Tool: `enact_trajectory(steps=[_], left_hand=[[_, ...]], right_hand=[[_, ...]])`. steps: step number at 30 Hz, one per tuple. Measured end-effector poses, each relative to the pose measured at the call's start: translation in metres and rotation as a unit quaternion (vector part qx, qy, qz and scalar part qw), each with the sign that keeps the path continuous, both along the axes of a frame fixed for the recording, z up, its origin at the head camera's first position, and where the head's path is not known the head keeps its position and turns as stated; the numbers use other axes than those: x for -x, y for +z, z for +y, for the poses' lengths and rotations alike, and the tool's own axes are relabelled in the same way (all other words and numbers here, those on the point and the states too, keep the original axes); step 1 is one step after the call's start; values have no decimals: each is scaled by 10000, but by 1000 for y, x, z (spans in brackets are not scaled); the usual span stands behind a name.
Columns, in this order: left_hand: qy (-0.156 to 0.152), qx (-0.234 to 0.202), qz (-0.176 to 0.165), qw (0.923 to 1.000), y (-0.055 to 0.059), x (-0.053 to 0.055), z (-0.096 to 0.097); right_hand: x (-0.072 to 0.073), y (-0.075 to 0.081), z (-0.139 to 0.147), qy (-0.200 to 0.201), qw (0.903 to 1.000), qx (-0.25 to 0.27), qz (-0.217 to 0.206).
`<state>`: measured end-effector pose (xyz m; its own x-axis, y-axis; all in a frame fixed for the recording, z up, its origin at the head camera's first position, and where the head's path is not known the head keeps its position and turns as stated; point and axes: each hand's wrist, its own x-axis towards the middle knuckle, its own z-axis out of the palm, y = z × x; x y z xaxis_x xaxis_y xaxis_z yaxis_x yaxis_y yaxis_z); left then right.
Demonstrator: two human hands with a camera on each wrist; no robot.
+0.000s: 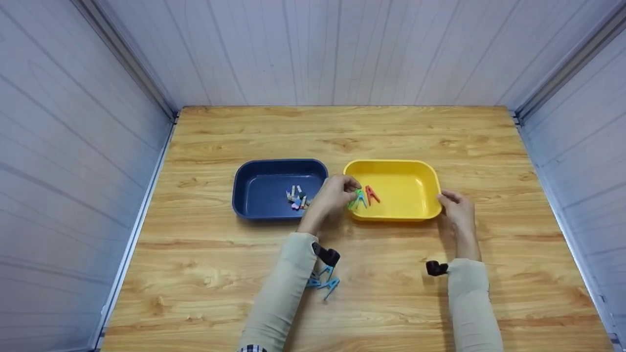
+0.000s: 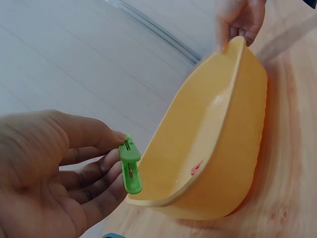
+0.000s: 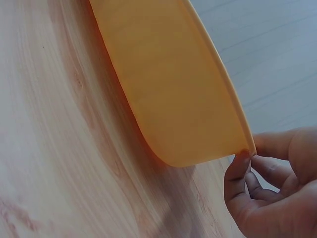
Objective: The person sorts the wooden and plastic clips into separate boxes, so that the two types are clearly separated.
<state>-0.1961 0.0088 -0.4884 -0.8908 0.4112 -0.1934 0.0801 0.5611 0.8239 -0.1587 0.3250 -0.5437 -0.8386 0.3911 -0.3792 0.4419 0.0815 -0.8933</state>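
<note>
Left sleeve (image 1: 279, 293) nearest, with blue clothespins (image 1: 331, 285) lying loose on the tabletop (image 1: 386, 293) just right of it. Farther off, left hand (image 1: 335, 196) pinches a green clothespin (image 2: 131, 166) between thumb and fingers at the left end of the yellow tub (image 1: 408, 190); tub's long axis runs left to right, its inside opening rightward of the clothespin, whose true tilt I cannot tell. Right hand (image 1: 458, 208) grips the right-end rim, well apart from the clothespin, so the left hand is nearer.
</note>
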Motion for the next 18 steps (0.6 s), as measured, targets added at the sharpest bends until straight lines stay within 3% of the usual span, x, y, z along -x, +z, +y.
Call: enact_trajectory(steps=[9, 18], left_hand=[[144, -99, -242, 9996, -2, 7, 7], [250, 224, 56, 9994, -6, 15, 20]], right_hand=[[-2, -2, 0, 108, 9998, -182, -42], [-2, -2, -2, -13, 9999, -85, -64]])
